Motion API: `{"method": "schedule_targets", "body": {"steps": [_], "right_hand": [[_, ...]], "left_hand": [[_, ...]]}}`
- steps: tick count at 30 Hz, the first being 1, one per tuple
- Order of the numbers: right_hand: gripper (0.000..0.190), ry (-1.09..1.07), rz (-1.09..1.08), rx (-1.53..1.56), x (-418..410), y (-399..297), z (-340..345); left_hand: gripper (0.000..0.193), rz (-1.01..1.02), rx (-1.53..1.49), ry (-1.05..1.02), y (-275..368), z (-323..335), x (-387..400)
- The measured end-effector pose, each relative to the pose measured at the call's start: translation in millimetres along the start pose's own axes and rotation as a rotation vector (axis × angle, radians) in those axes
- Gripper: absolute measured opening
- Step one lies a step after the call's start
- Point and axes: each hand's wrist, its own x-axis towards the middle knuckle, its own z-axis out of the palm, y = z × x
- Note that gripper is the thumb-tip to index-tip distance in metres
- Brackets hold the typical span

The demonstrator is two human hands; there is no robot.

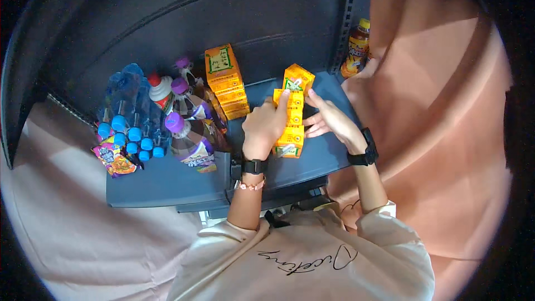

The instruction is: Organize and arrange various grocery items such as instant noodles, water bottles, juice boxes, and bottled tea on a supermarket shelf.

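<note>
Several small yellow cartons (288,113) with printed writing stand in a line running away from me on the dark grey shelf (326,150). My left hand (263,127) lies along their left side, with its thumb over the middle carton and its other fingertips mostly hidden. On the opposite side is my right hand (334,123), fingers spread and fingertips at the cartons' right edge. Its thumb points to the farthest carton (299,76), which sits turned at an angle. The nearest carton (289,140) has a shiny glare on its front.
Orange-yellow cartons (225,81) are stacked left of my hands. Beside them stand purple-capped bottles (190,138), a red-capped white container (160,90), blue-capped water bottles (136,121) and a purple snack packet (116,156). A yellow-capped bottle (356,48) stands beyond the perforated upright (345,21).
</note>
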Motion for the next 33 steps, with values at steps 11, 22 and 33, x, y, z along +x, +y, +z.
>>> {"method": "schedule_targets", "body": {"steps": [11, 22, 33], "right_hand": [[0.039, 0.148, -0.409, -0.056, 61, 12, -32], [0.039, 0.151, -0.537, 0.055, 82, 29, -14], [0.037, 0.278, -0.502, 0.126, 45, 45, -36]], "left_hand": [[0.089, 0.199, 0.016, 0.321, -7, -3, -109], [0.114, 0.117, -0.171, 0.362, -11, 73, -100], [0.111, 0.136, -0.04, 0.349, -21, 55, -59]]}}
